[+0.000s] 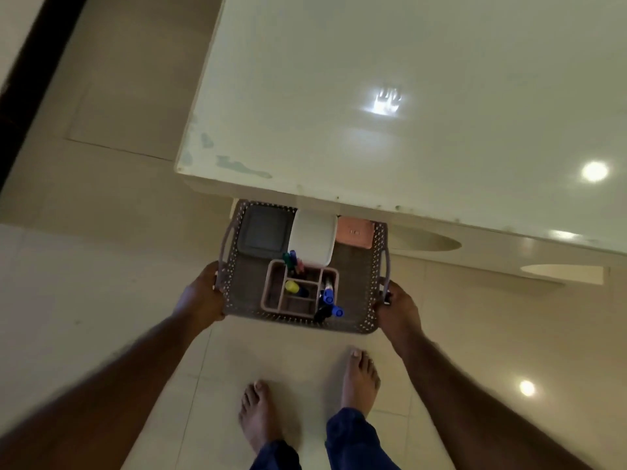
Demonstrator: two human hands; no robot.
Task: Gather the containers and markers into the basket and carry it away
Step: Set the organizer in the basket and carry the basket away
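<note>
I hold a perforated mauve basket low in front of me, above the floor. My left hand grips its left handle and my right hand grips its right handle. Inside lie a grey lidded container, a white container and a pink container, all at the far side. A pink divided holder stands at the near side with several markers in it. The basket's far edge is hidden beneath the table edge.
A large glossy white table fills the upper right, its near edge chipped. Beige tiled floor lies below and to the left. My bare feet stand just behind the basket. A dark strip runs along the far left.
</note>
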